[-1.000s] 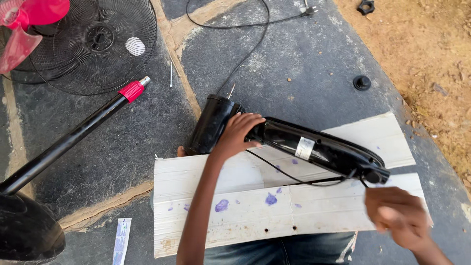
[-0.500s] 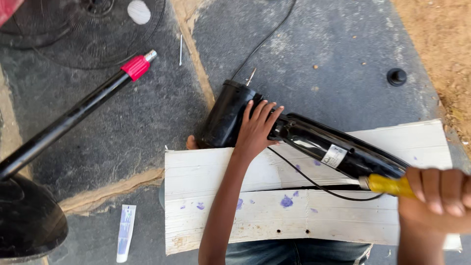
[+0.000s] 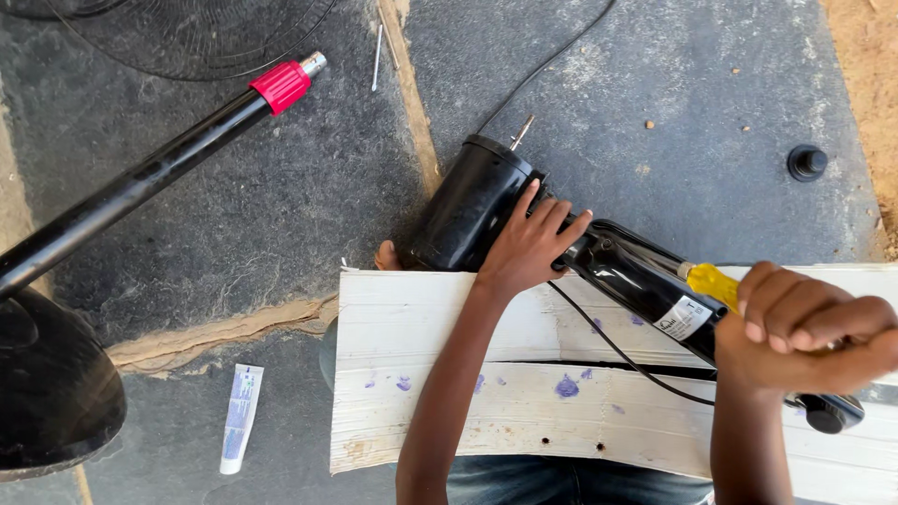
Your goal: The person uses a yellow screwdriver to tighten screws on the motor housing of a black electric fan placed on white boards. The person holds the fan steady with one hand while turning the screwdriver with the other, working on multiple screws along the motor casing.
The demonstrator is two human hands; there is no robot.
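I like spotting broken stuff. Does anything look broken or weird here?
Yes. The white board under the black fan part is cracked along its length, with purple blotches on it. A small tube and a black cap lie loose on the ground.

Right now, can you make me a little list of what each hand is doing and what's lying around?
left hand: pressed on the black fan motor
right hand: gripping a yellow-handled screwdriver over the fan neck
underneath: white board with purple spots
ground: small tube, black cap, nail
left side: black pole with red collar
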